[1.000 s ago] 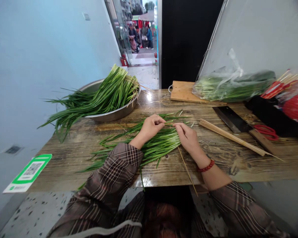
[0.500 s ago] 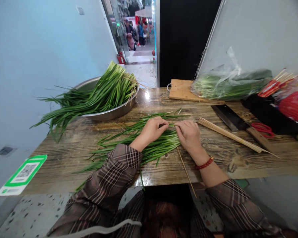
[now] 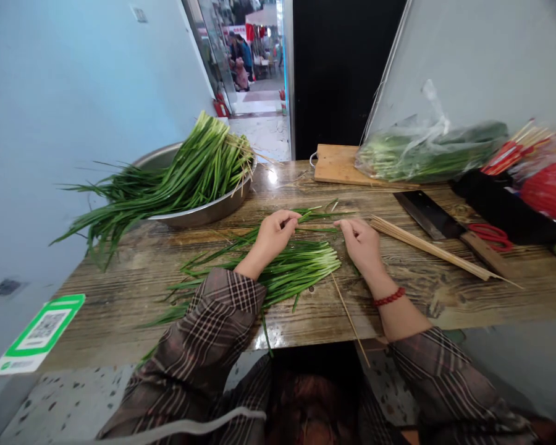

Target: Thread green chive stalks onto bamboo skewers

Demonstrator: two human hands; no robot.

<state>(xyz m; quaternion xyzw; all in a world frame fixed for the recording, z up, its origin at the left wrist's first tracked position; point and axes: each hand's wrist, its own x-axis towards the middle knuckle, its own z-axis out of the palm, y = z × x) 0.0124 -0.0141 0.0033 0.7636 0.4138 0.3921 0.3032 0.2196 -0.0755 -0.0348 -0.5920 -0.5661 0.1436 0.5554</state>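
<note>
Green chives lie in a loose row on the wooden table, pale ends to the right, with a thin bamboo skewer running from those ends past the front edge. Above the row, my left hand pinches a few chive stalks between thumb and fingers. My right hand is closed too, its fingertips at the right end of a thin green stalk that stretches between the hands. A few loose stalks lie just beyond. The exact grip of the right fingertips is hard to make out.
A steel basin heaped with skewered chives stands at the back left. To the right are a bundle of skewers, a cleaver, red-handled scissors, a cutting board and bagged greens. A QR-code card sits at left.
My hands have moved apart, the left one slightly left and the right one to the right and down. The pale chive ends between them are now uncovered.
</note>
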